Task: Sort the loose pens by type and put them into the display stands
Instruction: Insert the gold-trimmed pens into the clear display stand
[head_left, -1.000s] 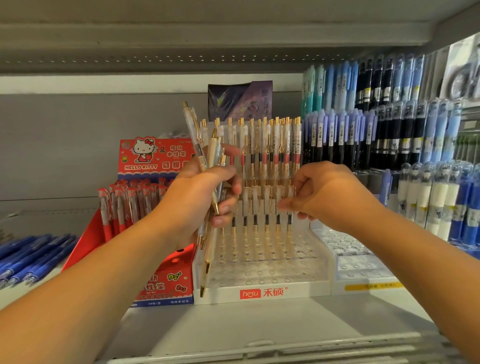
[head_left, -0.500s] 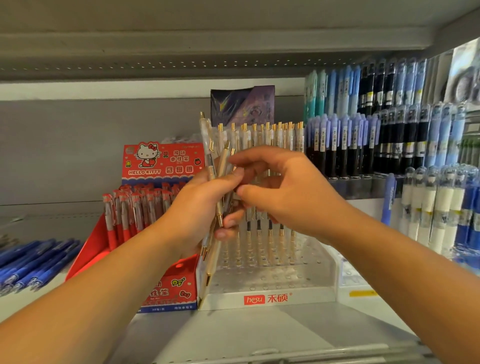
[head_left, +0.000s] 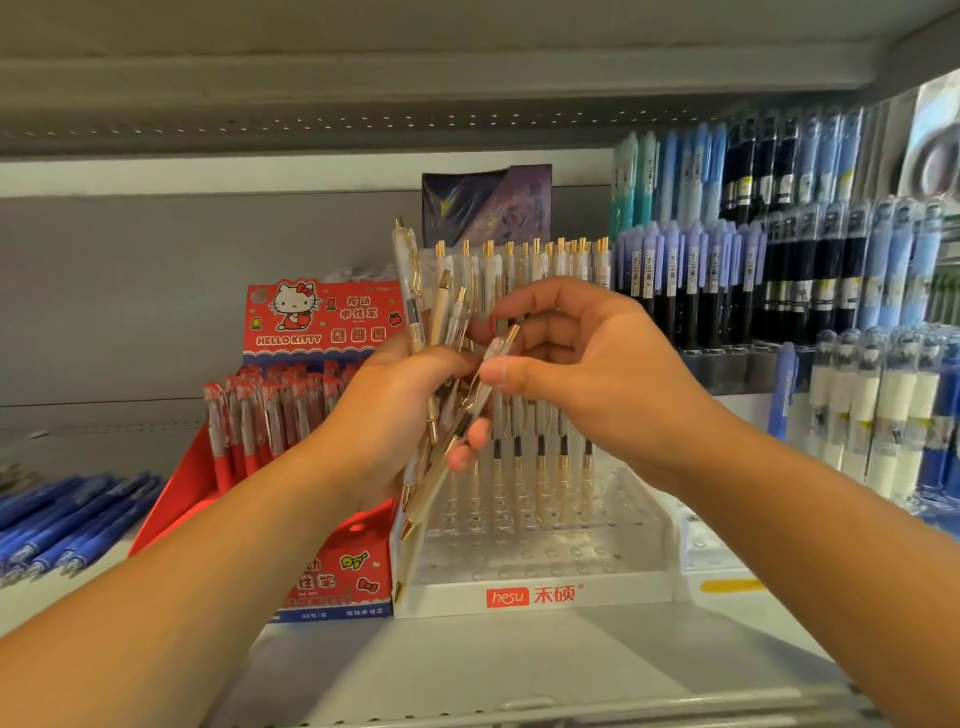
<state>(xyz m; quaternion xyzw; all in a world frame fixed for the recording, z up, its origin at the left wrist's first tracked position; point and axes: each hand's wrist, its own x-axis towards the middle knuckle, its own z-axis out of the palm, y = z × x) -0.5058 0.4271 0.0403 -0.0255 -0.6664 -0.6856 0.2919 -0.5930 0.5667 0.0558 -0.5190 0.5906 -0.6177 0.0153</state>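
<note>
My left hand (head_left: 395, 410) grips a bunch of clear pens with gold tips (head_left: 415, 306), held upright in front of the shelf. My right hand (head_left: 587, 374) pinches one clear gold-clipped pen (head_left: 480, 395) between thumb and fingers; the pen slants and its lower part still lies among the bunch. Behind both hands stands the clear stepped display stand (head_left: 545, 561) with a white front marked "hesu". Its back rows hold several matching pens (head_left: 550, 265) upright, and its front rows of holes show no pens.
A red Hello Kitty box (head_left: 332, 577) of red pens stands left of the stand. Loose blue pens (head_left: 67, 525) lie on the shelf at far left. Stands of purple, black and blue pens (head_left: 779, 270) fill the right. An upper shelf (head_left: 415, 93) hangs overhead.
My right hand came left from the stand's pens to the bunch in my left hand and took hold of one pen, which now slants out of the bunch.
</note>
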